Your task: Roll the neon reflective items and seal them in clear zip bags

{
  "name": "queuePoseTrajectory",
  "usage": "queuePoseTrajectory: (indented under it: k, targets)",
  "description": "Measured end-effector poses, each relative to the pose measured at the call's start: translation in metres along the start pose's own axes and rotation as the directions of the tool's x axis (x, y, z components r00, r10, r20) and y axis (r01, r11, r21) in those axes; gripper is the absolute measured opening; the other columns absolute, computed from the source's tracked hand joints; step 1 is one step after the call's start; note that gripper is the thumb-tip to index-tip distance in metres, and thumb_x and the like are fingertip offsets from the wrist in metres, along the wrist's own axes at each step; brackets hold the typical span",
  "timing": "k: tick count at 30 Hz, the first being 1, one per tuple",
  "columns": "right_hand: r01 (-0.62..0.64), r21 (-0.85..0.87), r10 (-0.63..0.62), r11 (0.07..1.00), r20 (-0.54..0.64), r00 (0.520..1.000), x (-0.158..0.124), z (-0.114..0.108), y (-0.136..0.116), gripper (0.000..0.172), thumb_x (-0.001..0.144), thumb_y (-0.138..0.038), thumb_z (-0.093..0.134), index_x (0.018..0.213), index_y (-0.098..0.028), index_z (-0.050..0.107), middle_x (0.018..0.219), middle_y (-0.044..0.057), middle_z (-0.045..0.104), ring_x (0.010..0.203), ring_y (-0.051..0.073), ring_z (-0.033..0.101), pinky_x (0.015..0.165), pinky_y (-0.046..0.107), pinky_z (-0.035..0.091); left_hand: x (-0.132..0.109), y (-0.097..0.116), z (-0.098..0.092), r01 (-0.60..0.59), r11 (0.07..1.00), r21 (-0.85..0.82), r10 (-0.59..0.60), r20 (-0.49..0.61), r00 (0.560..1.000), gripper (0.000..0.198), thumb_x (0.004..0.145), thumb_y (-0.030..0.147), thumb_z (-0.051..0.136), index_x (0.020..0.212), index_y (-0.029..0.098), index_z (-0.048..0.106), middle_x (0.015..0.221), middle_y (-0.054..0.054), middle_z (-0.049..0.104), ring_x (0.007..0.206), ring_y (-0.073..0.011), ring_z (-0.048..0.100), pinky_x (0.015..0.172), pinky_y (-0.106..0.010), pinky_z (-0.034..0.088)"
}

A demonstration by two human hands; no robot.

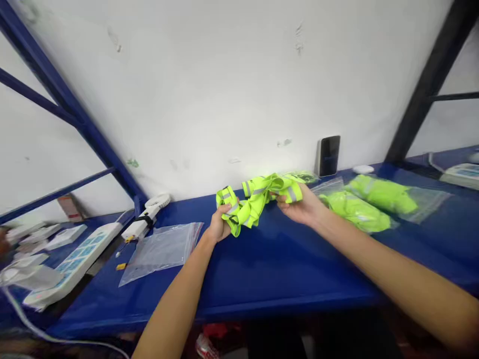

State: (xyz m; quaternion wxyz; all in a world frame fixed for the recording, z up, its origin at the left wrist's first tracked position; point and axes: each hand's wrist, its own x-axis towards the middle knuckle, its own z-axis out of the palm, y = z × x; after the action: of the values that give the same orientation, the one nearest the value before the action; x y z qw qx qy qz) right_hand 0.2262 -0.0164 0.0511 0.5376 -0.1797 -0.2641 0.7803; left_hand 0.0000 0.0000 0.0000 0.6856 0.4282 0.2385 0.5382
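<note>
A bright yellow-green reflective vest (252, 207) with silver-grey stripes hangs bunched and twisted between my two hands, above the blue table. My left hand (220, 223) is closed around its left end, where black edging shows. At the other end, my right hand (299, 204) grips a folded part of the fabric, its fingers partly hidden by the cloth. To the right of my right hand lie two bagged bundles of the same yellow-green material, the nearer bundle (357, 212) and the farther bundle (383, 193). Clear zip bags (162, 249) lie flat left of my left hand.
A long power strip (75, 264) with a white cable runs along the left. Near it are a white handheld fan (145, 217) and a small yellow connector (120, 267). A dark phone-like device (329, 155) leans on the wall; a white round object (362, 169) lies beside it.
</note>
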Motion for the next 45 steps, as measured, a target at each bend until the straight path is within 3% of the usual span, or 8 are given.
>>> queuePoseTrajectory:
  k: [6,13,20,26,30,34,39,45]
  targets:
    - [0.169,-0.048,-0.169,0.984,-0.007,0.986,0.01,0.003,0.006,0.022,0.09,-0.009,0.043,0.097,-0.015,0.063,0.085,0.006,0.075,0.078,0.015,0.072,0.073,0.023,0.06,-0.007,-0.03,0.031,0.288,0.957,-0.019,-0.273,0.271,0.923,0.051,0.066,0.047,0.064,0.101,0.01,0.063,0.081,-0.01,0.071,0.078,-0.0281,0.068,0.068,-0.038,0.054]
    - [0.025,-0.321,0.029,0.947,0.162,0.986,0.009,-0.012,0.026,0.029,0.087,-0.043,0.058,0.097,-0.016,0.064,0.092,0.008,0.071,0.092,0.018,0.067,0.089,0.028,0.052,-0.012,-0.036,0.034,0.217,0.975,-0.043,-0.209,0.146,0.967,0.053,0.067,0.041,0.062,0.111,0.012,0.06,0.089,-0.011,0.071,0.082,-0.0288,0.068,0.069,-0.038,0.054]
    - [0.201,-0.77,-0.092,0.605,0.183,0.979,0.014,-0.021,0.018,0.027,0.072,-0.04,0.072,0.077,-0.015,0.063,0.053,-0.007,0.045,0.049,0.008,0.039,0.051,0.023,0.035,-0.016,-0.041,0.034,0.243,0.969,0.048,-0.248,0.198,0.948,0.055,0.063,0.036,0.069,0.113,0.013,0.062,0.095,-0.011,0.072,0.092,-0.0306,0.067,0.084,-0.041,0.051]
    - [0.302,-0.915,-0.387,0.267,0.185,0.903,0.017,-0.027,0.028,0.036,0.078,-0.047,0.06,0.06,-0.018,0.048,0.052,-0.005,0.039,0.05,0.009,0.034,0.05,0.024,0.025,-0.016,-0.041,0.032,0.29,0.938,0.191,-0.334,0.271,0.903,0.058,0.059,0.038,0.075,0.111,0.013,0.064,0.092,-0.011,0.073,0.092,-0.0314,0.068,0.085,-0.041,0.05]
    - [0.234,-0.916,-0.499,0.325,0.044,0.865,0.017,-0.027,0.039,0.028,0.078,-0.04,0.06,0.094,-0.021,0.049,0.056,-0.007,0.047,0.051,0.013,0.045,0.051,0.025,0.033,-0.014,-0.038,0.035,0.308,0.941,0.14,-0.336,0.266,0.904,0.054,0.06,0.035,0.073,0.108,0.012,0.065,0.088,-0.011,0.073,0.09,-0.0306,0.068,0.084,-0.04,0.051]
    - [0.219,-0.888,-0.423,0.405,0.031,0.906,0.012,-0.022,0.039,0.04,0.082,-0.039,0.058,0.115,-0.022,0.044,0.064,-0.005,0.058,0.059,0.017,0.056,0.06,0.03,0.045,-0.011,-0.033,0.036,0.298,0.953,-0.058,-0.284,0.173,0.943,0.049,0.065,0.041,0.066,0.106,0.014,0.065,0.086,-0.009,0.072,0.081,-0.0271,0.068,0.075,-0.039,0.055]
    - [0.318,-0.923,-0.114,0.215,0.3,0.947,0.005,-0.023,0.027,0.047,0.085,-0.053,0.057,0.121,-0.022,0.061,0.129,0.008,0.06,0.128,0.032,0.046,0.106,0.045,0.036,-0.009,-0.026,0.035,0.329,0.925,-0.192,-0.317,0.093,0.944,0.046,0.072,0.05,0.056,0.098,0.013,0.067,0.077,-0.009,0.07,0.067,-0.0234,0.066,0.059,-0.034,0.055]
    - [0.495,-0.853,0.182,0.166,0.52,0.835,0.004,-0.021,0.02,0.099,0.065,-0.055,0.078,0.146,-0.019,0.036,0.137,0.011,0.053,0.123,0.029,0.052,0.103,0.041,0.041,-0.01,-0.029,0.038,0.269,0.944,-0.192,-0.264,0.052,0.963,0.047,0.075,0.05,0.056,0.103,0.014,0.067,0.089,-0.01,0.072,0.08,-0.0254,0.068,0.07,-0.036,0.055]
